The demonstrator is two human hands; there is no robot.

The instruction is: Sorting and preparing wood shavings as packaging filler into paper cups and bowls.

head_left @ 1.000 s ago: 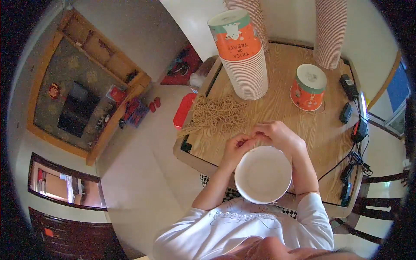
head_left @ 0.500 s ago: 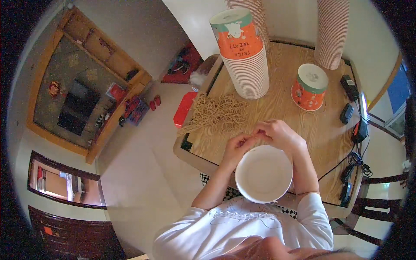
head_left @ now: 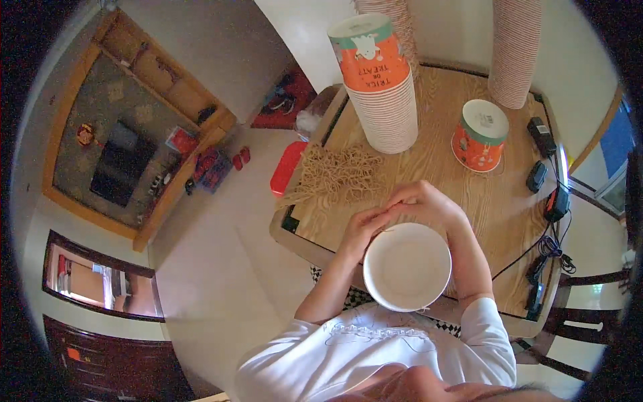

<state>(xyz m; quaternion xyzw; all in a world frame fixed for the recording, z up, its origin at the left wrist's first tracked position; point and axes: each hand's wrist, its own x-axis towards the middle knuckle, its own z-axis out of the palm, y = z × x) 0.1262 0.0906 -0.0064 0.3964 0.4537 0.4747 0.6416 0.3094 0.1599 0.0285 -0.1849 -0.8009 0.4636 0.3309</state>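
My left hand (head_left: 366, 226) and right hand (head_left: 429, 203) meet at the far rim of the white tub (head_left: 407, 271), right of and below the frame's centre; I cannot tell whether my fingers clamp anything. Tan twine (head_left: 341, 175) lies left of them on the tabletop (head_left: 442, 114), below a tall tub stack (head_left: 383, 100).

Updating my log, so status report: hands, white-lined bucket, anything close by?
Left fingers and right fingers together at far rim, grip unclear. White-lined bucket mouth toward camera. Tan strands heaped on table, ahead-left.
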